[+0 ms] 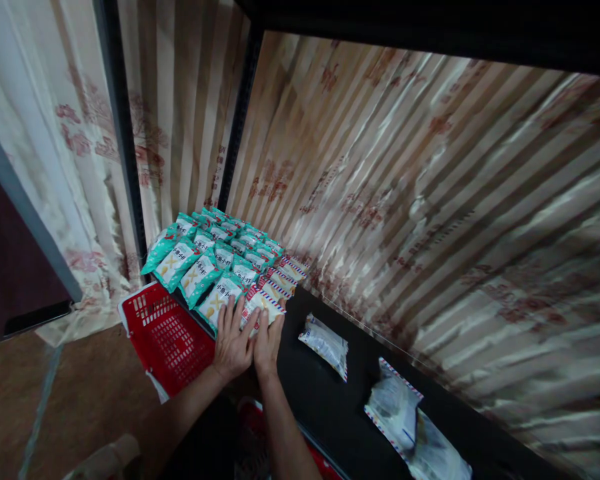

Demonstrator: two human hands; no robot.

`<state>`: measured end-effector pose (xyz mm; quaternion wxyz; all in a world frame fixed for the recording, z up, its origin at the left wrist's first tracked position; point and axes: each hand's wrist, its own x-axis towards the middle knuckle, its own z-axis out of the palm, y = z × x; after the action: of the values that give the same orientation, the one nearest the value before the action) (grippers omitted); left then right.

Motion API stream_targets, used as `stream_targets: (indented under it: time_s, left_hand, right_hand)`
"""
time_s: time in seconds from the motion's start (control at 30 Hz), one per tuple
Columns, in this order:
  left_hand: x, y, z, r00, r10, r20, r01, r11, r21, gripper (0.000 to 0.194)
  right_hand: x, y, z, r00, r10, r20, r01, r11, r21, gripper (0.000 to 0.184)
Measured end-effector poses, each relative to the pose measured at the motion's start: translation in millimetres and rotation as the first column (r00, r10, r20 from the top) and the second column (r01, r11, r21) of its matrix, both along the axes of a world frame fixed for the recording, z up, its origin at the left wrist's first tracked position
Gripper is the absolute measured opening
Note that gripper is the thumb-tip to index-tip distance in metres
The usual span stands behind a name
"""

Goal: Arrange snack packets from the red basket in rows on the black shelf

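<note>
At the left, below the shelf's front edge, a red basket (145, 347) with holed walls sits near the floor. Above it, on the left end of a black shelf (305, 393), green packets (199, 277) lean back in close rows; this block looks already arranged. Along its right side runs a short line of white packets (261, 304) with red-and-blue striped edges, seemingly only partly built up. Both hands rest at the front of that line: the left hand (233, 347), fingers spread, lies over the lower front of a green packet and the neighbouring white one; the right hand (267, 343), fingers stretched out, lies close beside it on the white packet's lower edge. Farther right, one loose packet (326, 344) lies apart, then a pair of pale packets (394, 407) lies with edges meeting near the bottom; these three appear not yet lined up. The white packets by the hands are puffed and glossy, with red print and a yellowish picture. The loose ones show pale, bluish, crinkled faces, striped at the edges; their print is too blurred to read.
</note>
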<state>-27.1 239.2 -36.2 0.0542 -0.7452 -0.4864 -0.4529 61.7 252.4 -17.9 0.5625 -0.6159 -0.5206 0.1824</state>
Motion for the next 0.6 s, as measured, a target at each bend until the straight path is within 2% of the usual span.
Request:
stream_targets:
  time_s: [0.1,0.33,0.47,0.6]
  left_hand:
    - [1,2,-5.1,1.000,-0.001,-0.020,0.001,1.000,0.021,0.051]
    - [2,2,-8.6,1.000,0.006,-0.013,-0.005,0.998,0.069,0.051]
    - [4,0,-8.8,0.997,0.070,0.031,-0.072,0.996,0.052,0.055]
    - [3,-1,-7.8,0.985,0.150,0.080,-0.151,0.989,0.000,0.057]
  right_hand:
    - [-1,1,-0.5,1.000,-0.023,-0.004,0.023,0.999,-0.039,0.062]
    - [5,-1,-9.2,0.998,0.032,-0.057,-0.031,0.999,0.009,0.064]
    - [11,-1,-12.2,0.988,0.049,-0.145,-0.039,0.997,0.072,0.058]
    - [17,0,-11.9,0.974,-0.023,-0.226,0.028,0.999,0.019,0.061]
